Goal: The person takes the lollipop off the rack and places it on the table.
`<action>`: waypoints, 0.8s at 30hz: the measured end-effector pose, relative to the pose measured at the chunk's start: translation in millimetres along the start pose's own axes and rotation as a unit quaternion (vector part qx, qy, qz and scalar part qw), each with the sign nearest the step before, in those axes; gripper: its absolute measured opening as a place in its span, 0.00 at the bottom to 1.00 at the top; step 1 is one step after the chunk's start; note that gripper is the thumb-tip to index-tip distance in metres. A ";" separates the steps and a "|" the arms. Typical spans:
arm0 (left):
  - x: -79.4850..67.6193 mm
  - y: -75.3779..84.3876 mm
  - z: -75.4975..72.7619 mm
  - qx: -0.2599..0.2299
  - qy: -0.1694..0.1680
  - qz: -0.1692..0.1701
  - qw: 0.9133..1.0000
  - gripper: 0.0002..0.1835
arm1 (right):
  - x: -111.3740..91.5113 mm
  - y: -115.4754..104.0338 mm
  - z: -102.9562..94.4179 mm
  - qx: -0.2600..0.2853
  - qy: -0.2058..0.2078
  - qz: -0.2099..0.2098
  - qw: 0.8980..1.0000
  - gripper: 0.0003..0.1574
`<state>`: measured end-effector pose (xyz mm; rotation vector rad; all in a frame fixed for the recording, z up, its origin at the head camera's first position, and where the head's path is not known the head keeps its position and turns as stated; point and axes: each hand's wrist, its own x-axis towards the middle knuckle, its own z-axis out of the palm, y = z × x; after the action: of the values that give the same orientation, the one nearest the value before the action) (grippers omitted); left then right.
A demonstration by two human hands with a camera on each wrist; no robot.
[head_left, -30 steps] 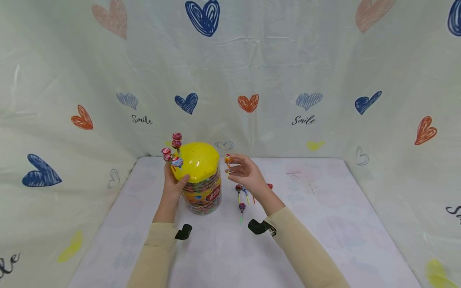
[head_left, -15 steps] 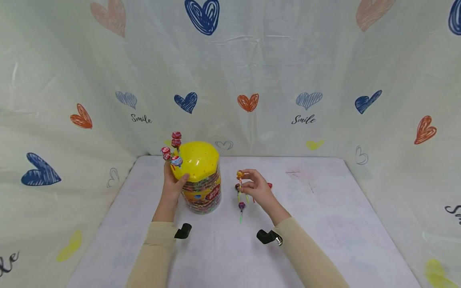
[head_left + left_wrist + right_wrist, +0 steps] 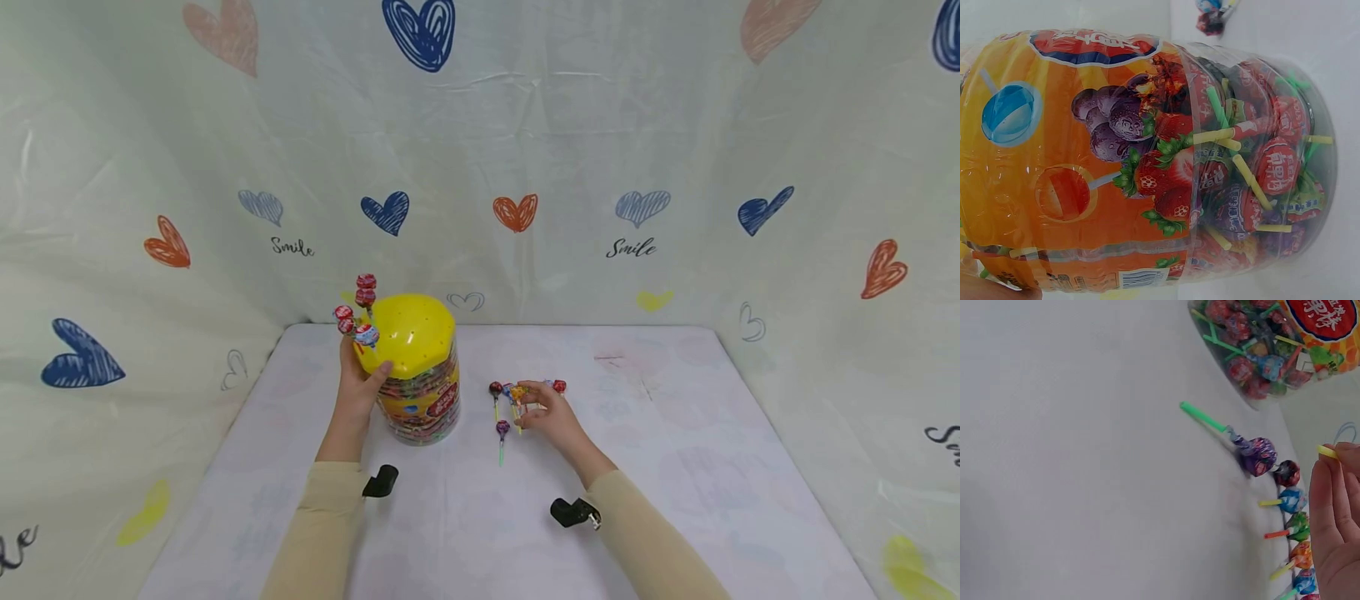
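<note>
My left hand [image 3: 358, 400] grips the upper left side of a clear plastic jar [image 3: 438, 425] full of wrapped lollipops, its thumb at the edge of the yellow lid [image 3: 412, 333]. Red lollipops [image 3: 366, 289] and a blue one [image 3: 367, 335] stick up at the lid's left side. To the right of the jar, my right hand [image 3: 555, 421] pinches an orange lollipop [image 3: 518, 394]; in the right wrist view its yellow stick [image 3: 1327, 451] shows between thumb and finger. Beneath and around that hand lie loose lollipops: a purple one [image 3: 502, 428] in front and a dark red one [image 3: 495, 389] behind.
In the right wrist view a blue lollipop [image 3: 1292, 500], a green one [image 3: 1298, 525] and another orange one [image 3: 1302, 555] lie in a row on the white table [image 3: 1097, 456]. A curtain printed with hearts [image 3: 570, 125] stands behind the table.
My right hand has moved from beside the jar's lid, rightward and down to the loose lollipops, carrying the orange lollipop. My left hand stays on the jar.
</note>
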<state>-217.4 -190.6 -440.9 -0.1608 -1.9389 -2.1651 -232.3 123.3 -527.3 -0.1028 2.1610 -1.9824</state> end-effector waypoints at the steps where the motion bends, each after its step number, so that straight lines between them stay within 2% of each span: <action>1: 0.3 -0.2 0.0 -0.001 0.000 0.000 1.000 0.40 | -0.2 3.4 -0.5 -0.007 0.003 0.007 1.000 0.42; 5: 0.9 0.1 0.6 -0.001 0.003 -0.003 1.000 0.40 | -1.9 13.8 -2.0 -0.053 0.020 0.023 0.998 0.43; 9: 1.6 -0.3 0.9 -0.005 0.004 0.000 1.000 0.40 | -2.3 22.3 -2.1 -0.090 0.020 0.041 0.995 0.40; 15: 1.7 -1.4 0.1 -0.010 -0.002 0.009 1.000 0.39 | -3.6 29.9 1.9 -0.100 -0.003 0.054 0.994 0.38; 24: 0.7 -0.5 0.6 -0.006 0.000 0.004 1.000 0.40 | -5.4 31.1 6.2 -0.111 -0.004 0.069 0.991 0.36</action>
<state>-218.2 -190.0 -441.2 -0.1703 -1.9225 -2.1709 -223.1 121.3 -558.0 0.0056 2.3090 -1.6611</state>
